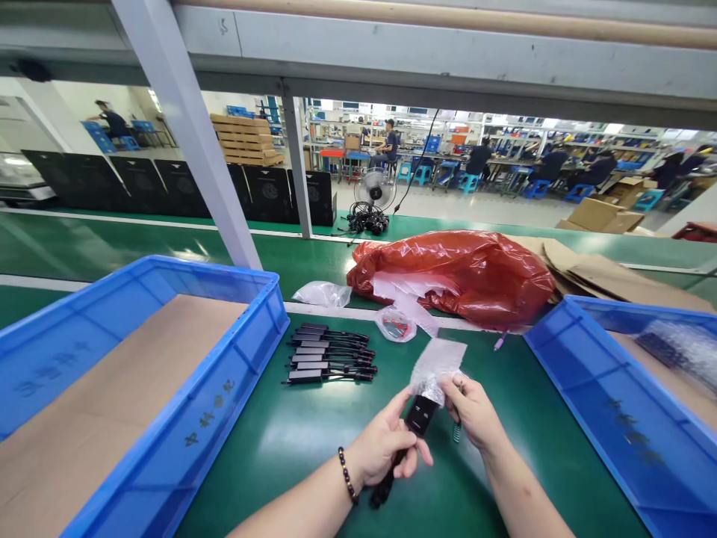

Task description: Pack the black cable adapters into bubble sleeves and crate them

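Note:
My left hand [392, 441] is closed around a small black electronic box [421, 415], whose black cable [384, 486] hangs below the palm. The box's upper end is inside a crumpled clear plastic bag [440, 366]. My right hand [473, 411] pinches the bag's side near its opening. A thin tool with a green striped end [457, 431] also sticks out below the right fingers; its kind is unclear. Left of my hands lies a row of several black cabled boxes [307, 376]. Beyond them is a small clear bag with red bits [396, 326].
A blue bin [269, 336] lined with cardboard stands at left. Another blue bin [594, 388] at right holds bubble-wrapped items [683, 351]. A red plastic bag [476, 273], flat cardboard [621, 280] and a clear bag [322, 294] lie behind. A slanted post [190, 134] rises at left.

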A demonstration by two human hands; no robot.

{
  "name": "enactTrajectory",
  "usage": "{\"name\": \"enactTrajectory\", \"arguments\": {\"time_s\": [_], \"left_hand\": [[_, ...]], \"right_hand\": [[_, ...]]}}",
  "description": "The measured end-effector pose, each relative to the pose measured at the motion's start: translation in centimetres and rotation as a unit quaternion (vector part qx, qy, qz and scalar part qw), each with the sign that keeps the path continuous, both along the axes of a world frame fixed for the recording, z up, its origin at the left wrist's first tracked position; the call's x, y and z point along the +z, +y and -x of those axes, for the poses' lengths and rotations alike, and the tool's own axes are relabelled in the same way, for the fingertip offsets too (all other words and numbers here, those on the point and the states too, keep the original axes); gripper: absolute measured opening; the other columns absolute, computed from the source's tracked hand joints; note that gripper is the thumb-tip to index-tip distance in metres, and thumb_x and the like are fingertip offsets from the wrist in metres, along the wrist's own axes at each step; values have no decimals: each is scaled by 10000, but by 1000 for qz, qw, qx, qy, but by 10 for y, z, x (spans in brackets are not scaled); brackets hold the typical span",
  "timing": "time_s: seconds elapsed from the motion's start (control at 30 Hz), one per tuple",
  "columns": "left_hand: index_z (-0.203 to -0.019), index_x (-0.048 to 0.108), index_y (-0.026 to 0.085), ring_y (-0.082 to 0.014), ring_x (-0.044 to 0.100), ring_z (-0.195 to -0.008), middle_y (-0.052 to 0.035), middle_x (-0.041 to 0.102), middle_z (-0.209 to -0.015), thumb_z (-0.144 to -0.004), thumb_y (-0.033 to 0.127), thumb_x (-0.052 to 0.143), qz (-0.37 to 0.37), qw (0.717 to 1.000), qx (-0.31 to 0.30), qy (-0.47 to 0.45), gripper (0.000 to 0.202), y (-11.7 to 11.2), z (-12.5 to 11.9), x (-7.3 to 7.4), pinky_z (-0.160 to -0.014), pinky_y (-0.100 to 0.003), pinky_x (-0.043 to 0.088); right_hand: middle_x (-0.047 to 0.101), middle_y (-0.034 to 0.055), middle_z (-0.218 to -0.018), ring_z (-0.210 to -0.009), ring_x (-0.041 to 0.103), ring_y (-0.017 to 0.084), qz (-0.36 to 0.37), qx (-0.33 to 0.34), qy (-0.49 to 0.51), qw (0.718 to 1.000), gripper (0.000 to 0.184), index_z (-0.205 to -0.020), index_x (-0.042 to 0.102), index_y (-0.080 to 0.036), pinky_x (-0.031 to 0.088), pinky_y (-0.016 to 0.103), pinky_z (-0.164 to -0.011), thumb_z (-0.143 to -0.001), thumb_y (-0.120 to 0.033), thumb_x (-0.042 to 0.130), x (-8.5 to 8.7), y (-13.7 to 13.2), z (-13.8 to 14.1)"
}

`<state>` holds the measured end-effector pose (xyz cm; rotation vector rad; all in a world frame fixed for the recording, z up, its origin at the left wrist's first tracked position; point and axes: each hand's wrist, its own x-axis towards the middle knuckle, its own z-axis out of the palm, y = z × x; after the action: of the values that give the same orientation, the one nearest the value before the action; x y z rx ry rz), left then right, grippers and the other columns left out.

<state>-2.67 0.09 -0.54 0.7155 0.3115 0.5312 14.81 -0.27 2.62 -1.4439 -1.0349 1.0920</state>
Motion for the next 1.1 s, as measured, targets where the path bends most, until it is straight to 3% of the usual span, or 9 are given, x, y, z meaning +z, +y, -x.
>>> {"name": "enactTrajectory", "arguments": {"time_s": [0.2,0.3,0.47,0.53,0.63,0.73,0.83,0.93,1.1], "left_hand": [[-1379,-43,241,-85,558,-366,-39,689,-689,-767,207,575,3,998,63,-23,871,-1,-2,-1,-309,-110,333],[-1373,15,245,-83,564,-374,-33,687,-683,-779,198,565,4,997,72,-25,810,0,-3,-2,-322,-107,357],[-1265,276,213,-75,542,-336,-28,681,-665,-780,202,565,-11,999,37,-35,564,1,-2,-5,-315,-104,351],[-1204,322,206,-75,537,-329,-30,682,-674,-779,208,567,-12,999,41,-29,491,1,-2,-6,-311,-107,352],[-1137,350,188,-84,549,-347,-44,685,-707,-768,235,581,-5,999,51,-16,438,-1,-3,-5,-313,-124,371],[-1024,413,151,-97,565,-377,-48,676,-678,-743,290,610,0,998,67,18,370,-3,-6,-4,-336,-151,403],[-880,463,130,-92,561,-389,-38,655,-589,-739,349,612,-3,993,101,55,301,-4,-8,-2,-382,-160,414],[-867,486,119,-96,573,-418,-40,645,-549,-751,376,592,-7,990,123,70,302,-3,-6,-1,-434,-169,413],[-1006,440,152,-155,650,-586,-77,687,-730,-650,325,702,26,997,54,43,475,-4,-4,-2,-528,-212,452]], "right_hand": [[424,-44,-452,-416,333,64,1,157,-75,985,399,-559,534,-156,263,201,-399,-681,-530,599,10,-6,0],[453,-36,-479,-420,333,59,16,216,-68,974,375,-597,570,-148,252,193,-394,-683,-511,605,11,-7,-1],[284,-89,-360,-336,201,35,81,185,-24,979,456,-525,496,-161,146,181,-340,-663,-589,575,9,-6,-9],[339,-70,-380,-358,249,43,61,193,-42,979,441,-512,508,-155,199,185,-358,-672,-558,587,11,-6,-10],[506,-10,-508,-489,411,86,20,289,-80,954,393,-544,576,-142,359,214,-505,-727,-490,565,15,-7,-8],[576,18,-619,-611,486,123,16,357,-77,931,377,-603,613,-140,403,251,-647,-767,-466,523,18,-8,-2],[571,11,-628,-627,495,133,2,297,-80,951,350,-667,620,-148,414,256,-650,-753,-477,537,17,-7,3],[466,-24,-513,-518,411,100,-7,220,-111,969,395,-545,541,-162,375,222,-524,-733,-510,544,14,-4,4],[300,-70,-430,-382,227,51,27,139,-71,987,467,-499,424,-180,188,201,-370,-692,-589,539,15,-5,-9]]}}
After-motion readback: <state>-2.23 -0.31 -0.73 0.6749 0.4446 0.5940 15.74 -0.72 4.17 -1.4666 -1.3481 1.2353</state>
